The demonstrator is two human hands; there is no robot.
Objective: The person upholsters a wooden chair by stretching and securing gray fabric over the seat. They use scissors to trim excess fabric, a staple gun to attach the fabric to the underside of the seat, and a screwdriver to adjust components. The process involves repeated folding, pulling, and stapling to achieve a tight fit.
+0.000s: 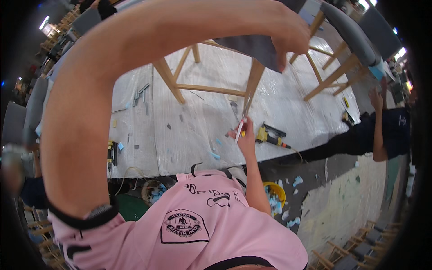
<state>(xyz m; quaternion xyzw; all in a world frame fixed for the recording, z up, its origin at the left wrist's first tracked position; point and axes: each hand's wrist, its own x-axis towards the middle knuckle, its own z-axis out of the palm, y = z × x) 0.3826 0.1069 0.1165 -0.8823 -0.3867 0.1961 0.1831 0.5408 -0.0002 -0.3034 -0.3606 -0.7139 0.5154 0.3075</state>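
My left arm reaches across the top of the head view. My left hand (pixel 291 33) is closed over the edge of grey upholstery (pixel 252 48) on a wooden-legged chair (pixel 211 90). Much of the chair's upper part is hidden behind my forearm. Lower down, near the chair's right front leg (pixel 255 81), my right hand (pixel 245 137) is closed around a slim white-and-red tool (pixel 240 129). Narrow dark metal points up from it toward the leg; its exact kind is unclear. A bit of yellow shows by my fingers.
The chair stands on a plastic-wrapped table (pixel 180 144) strewn with scraps. A yellow staple gun (pixel 270 135) with a hose lies right of my right hand. A yellow basket (pixel 275 193) of blue scraps stands below. At right, a person (pixel 382 130) touches another grey chair (pixel 351 36).
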